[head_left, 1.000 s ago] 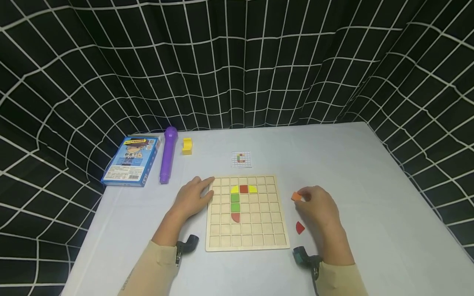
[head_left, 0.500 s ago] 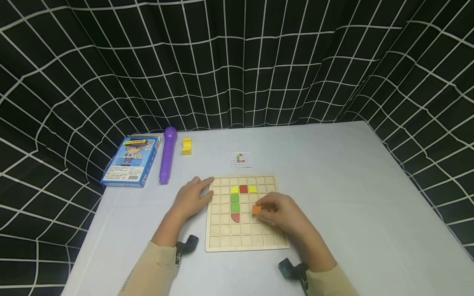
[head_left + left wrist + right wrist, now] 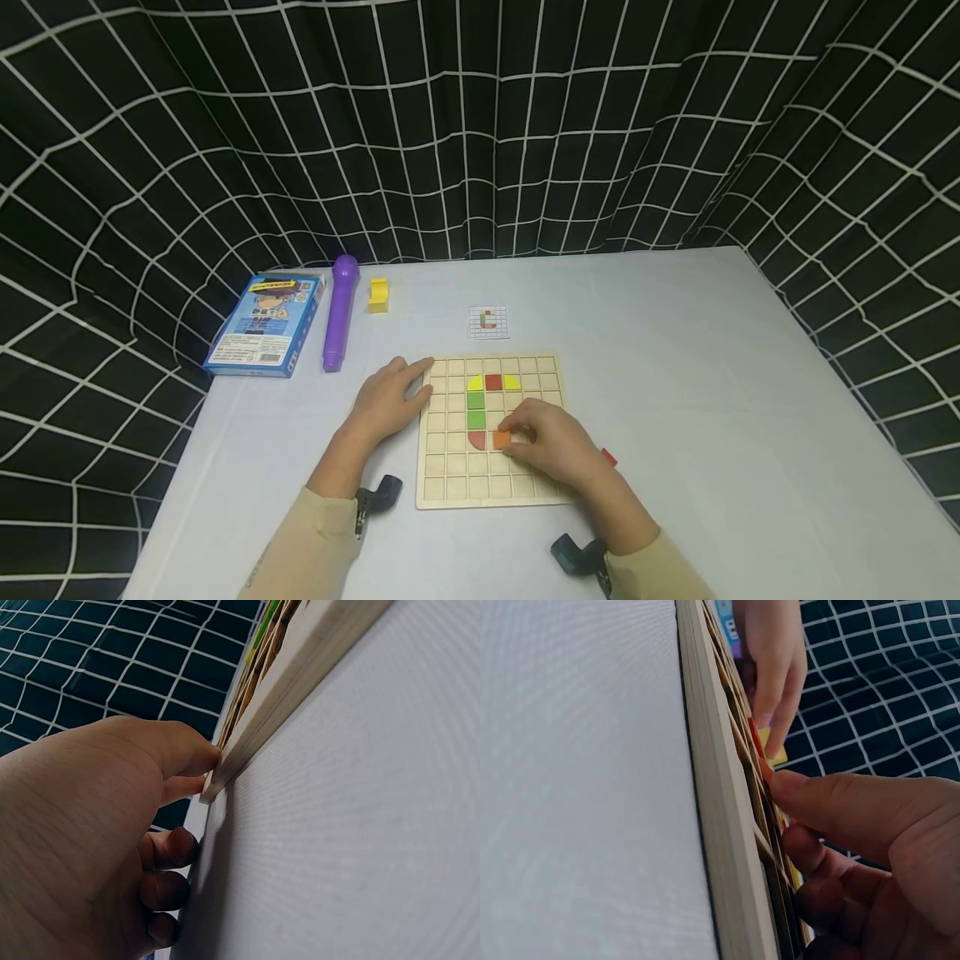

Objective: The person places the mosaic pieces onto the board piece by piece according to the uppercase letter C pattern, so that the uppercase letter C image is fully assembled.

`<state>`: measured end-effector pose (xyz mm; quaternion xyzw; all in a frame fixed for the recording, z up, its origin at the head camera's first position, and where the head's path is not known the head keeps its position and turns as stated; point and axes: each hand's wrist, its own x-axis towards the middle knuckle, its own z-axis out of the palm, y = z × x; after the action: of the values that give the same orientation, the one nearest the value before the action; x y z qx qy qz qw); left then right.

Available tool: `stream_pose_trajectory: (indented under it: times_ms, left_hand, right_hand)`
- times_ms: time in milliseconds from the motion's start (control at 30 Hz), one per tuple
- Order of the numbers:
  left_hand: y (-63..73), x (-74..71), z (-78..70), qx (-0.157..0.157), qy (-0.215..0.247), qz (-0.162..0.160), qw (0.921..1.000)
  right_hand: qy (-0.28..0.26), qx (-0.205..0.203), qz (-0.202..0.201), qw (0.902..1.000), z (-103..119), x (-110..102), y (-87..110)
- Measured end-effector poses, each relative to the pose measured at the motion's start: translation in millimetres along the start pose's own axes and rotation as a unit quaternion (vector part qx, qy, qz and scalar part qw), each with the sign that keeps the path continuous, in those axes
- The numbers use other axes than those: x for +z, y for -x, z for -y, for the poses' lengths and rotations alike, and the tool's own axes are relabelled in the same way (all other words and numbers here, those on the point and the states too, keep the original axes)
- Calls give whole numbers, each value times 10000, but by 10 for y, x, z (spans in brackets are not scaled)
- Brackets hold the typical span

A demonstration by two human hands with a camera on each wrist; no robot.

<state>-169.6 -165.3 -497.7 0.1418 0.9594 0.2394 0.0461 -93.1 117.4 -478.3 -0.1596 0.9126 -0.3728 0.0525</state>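
Note:
A pale wooden grid board (image 3: 457,487) lies on the table. Thumb and index finger of my left hand (image 3: 386,400) touch its left edge; in the left wrist view the other fingers of this hand (image 3: 97,825) curl loosely beside it. My right hand (image 3: 555,437) pinches an orange square tile (image 3: 501,440) over the board, right beside a pink quarter-round tile (image 3: 477,440). Above that sit two green square tiles (image 3: 476,410), then a top row of two yellow quarter-round tiles (image 3: 512,382) with a red square tile (image 3: 492,382) between them.
A red tile (image 3: 609,457) lies right of the board, partly hidden by my right wrist. Behind the board is a small printed pattern card (image 3: 488,322). A blue box (image 3: 266,325), a purple stick with a rounded head (image 3: 341,317) and a yellow block (image 3: 378,296) stand back left.
My right hand has carried the orange tile leftward from the table right of the board to a spot beside the pink tile. The left hand has stayed at the board's edge.

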Motion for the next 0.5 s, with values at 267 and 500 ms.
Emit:
stream_pose_trajectory:
  times_ms: [267, 500]
  left_hand:
    - [-5, -2, 4, 31, -17, -15, 10000]
    - [-4, 2, 4, 35, 10, -9, 10000]
  right_hand:
    - [331, 244, -58, 9991, 68, 38, -12]
    - [-100, 577, -10, 9983, 54, -237, 67]
